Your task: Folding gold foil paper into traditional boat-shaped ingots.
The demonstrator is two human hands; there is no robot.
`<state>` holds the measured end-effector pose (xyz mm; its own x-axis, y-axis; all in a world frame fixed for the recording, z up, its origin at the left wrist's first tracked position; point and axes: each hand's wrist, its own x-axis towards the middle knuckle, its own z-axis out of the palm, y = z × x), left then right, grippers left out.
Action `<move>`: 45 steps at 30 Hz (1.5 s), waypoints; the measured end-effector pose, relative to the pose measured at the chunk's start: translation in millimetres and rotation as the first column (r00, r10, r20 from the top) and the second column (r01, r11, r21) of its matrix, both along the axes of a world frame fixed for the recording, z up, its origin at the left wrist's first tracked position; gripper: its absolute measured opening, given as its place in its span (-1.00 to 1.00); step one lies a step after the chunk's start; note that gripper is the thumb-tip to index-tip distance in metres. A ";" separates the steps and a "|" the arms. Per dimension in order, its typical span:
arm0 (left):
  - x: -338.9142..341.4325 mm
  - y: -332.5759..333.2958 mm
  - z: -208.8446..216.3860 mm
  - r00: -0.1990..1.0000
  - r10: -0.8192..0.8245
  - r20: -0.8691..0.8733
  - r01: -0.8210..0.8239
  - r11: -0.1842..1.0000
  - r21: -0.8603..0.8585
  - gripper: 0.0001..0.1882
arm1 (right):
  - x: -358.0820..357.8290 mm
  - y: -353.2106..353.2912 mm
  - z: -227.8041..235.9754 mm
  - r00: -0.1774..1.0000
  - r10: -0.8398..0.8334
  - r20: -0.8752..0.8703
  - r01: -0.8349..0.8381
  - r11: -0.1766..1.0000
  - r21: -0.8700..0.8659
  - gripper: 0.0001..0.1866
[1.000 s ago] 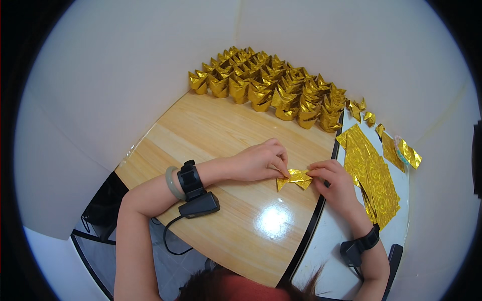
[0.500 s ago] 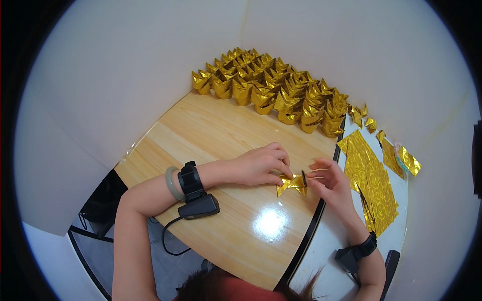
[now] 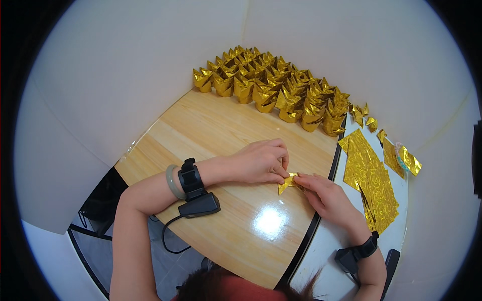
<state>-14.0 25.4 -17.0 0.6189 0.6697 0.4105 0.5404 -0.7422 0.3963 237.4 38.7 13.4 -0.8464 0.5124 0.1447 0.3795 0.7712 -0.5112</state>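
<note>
A small piece of folded gold foil paper lies on the wooden tabletop, its near left corner pointing toward me. My left hand has its fingers curled and pinches the left part of the paper. From the right, my right hand lays its outstretched fingers over the other end, covering most of it. The right thumb sits lower, apart from the fingers. Under both hands, the exact folds are hidden.
Rows of folded gold foil ingots stand along the back. At right, gold foil sheets lie piled on a white surface, with small folded pieces and a roll of tape behind. A black edge borders the wooden table.
My right hand has come down and left, laying its fingers over the paper's right end. The dark object seen at its fingertips is out of sight. My left hand keeps its pinch.
</note>
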 end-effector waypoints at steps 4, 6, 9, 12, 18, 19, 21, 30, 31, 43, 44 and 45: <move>-3.9 -1.6 4.3 1.000 -0.004 -0.025 0.005 0.998 0.069 -0.80 | 14.0 8.1 7.2 0.995 0.091 0.049 -0.098 0.977 0.188 -0.65; -5.3 -0.6 4.1 0.999 -0.035 -0.030 0.037 0.996 0.080 -0.80 | 17.0 8.3 10.6 0.994 0.066 0.086 -0.086 0.965 0.248 -0.70; -5.6 0.5 4.5 0.999 -0.045 -0.023 0.047 0.997 0.067 -0.79 | 19.8 10.6 9.3 0.998 0.043 0.050 -0.055 0.960 0.273 -0.77; -4.9 -0.8 6.0 0.998 -0.044 -0.037 0.047 0.996 0.082 -0.79 | 10.7 6.1 10.2 0.994 -0.095 -0.049 0.101 0.986 0.132 -0.80; -3.1 -0.4 2.9 1.000 -0.020 0.020 0.018 0.998 0.068 -0.86 | -2.5 10.0 -11.4 0.995 0.049 -0.087 -0.026 0.970 0.243 -0.75; -4.4 -1.2 3.9 1.000 -0.014 0.020 0.012 0.998 0.069 -0.86 | -5.2 10.5 -12.3 0.995 0.055 -0.087 -0.033 0.969 0.244 -0.75; -5.8 -1.2 6.7 0.999 0.004 -0.038 -0.003 0.999 0.036 -0.77 | -10.4 10.0 -13.1 0.984 0.042 -0.175 0.005 0.965 0.261 -0.73; -3.0 4.2 -2.1 0.995 0.090 0.045 -0.077 0.969 -0.234 -0.69 | -9.0 9.3 -16.8 0.984 -0.034 -0.177 0.078 0.965 0.250 -0.71; -2.7 4.7 -2.8 0.995 0.088 0.046 -0.075 0.969 -0.233 -0.69 | -8.4 10.3 -16.4 0.984 -0.036 -0.177 0.080 0.965 0.251 -0.71; -6.1 7.3 -11.2 0.988 0.077 0.137 -0.037 0.960 -0.276 -0.71 | -10.5 11.3 -19.7 0.982 0.164 -0.089 -0.086 0.820 0.566 -0.76; -6.5 6.2 -9.8 0.988 0.072 0.135 -0.032 0.961 -0.276 -0.71 | -11.0 10.4 -20.8 0.978 0.163 -0.128 -0.082 0.870 0.486 -0.76; -6.7 6.2 -10.0 0.989 0.066 0.133 -0.026 0.960 -0.278 -0.71 | -11.4 10.1 -22.4 0.974 0.157 -0.165 -0.080 0.914 0.398 -0.76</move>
<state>-20.7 31.6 -27.0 0.5343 0.7953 0.2864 0.4960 -0.5693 0.6556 226.0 48.8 -9.0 -0.8342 0.2815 0.4743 0.1991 0.9557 -0.2169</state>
